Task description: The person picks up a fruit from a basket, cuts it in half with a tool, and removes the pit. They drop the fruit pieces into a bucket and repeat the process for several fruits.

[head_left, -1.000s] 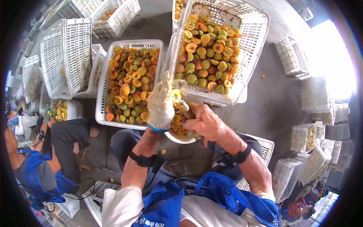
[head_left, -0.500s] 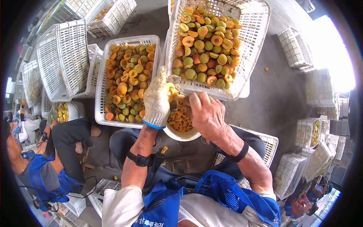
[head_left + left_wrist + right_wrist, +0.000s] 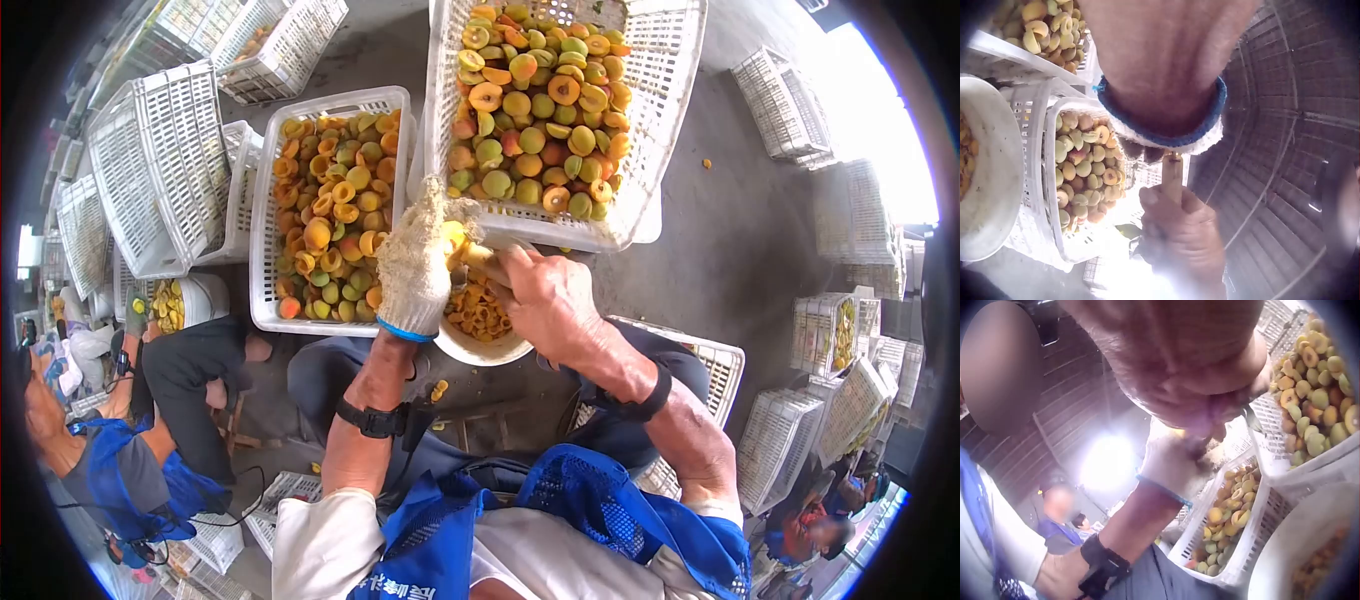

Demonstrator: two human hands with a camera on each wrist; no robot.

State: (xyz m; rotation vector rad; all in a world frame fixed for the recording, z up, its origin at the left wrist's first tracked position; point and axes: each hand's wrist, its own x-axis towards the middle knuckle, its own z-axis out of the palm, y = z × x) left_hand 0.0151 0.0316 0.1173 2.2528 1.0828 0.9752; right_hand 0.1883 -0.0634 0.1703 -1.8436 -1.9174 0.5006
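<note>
In a knit glove, my left hand grips a yellow apricot half, partly hidden by its fingers. Bare, the right hand is curled round the wooden handle of a pitting tool; the same handle shows in the left wrist view. Its metal end meets the fruit beside the glove. Below both hands stands a white bucket holding many orange-yellow pieces. A crate of hollowed apricot halves lies left of the glove, and a larger crate of cut apricots is beyond the hands.
Stacked white crates stand at the left, and others line the right. Another person in a blue vest sits at the left near a second bucket. Part of a crate shows beside my right leg.
My right hand has turned so its back faces up, with the tool kept at the fruit. The gloved hand holds nearly the same place. The head view has shifted slightly.
</note>
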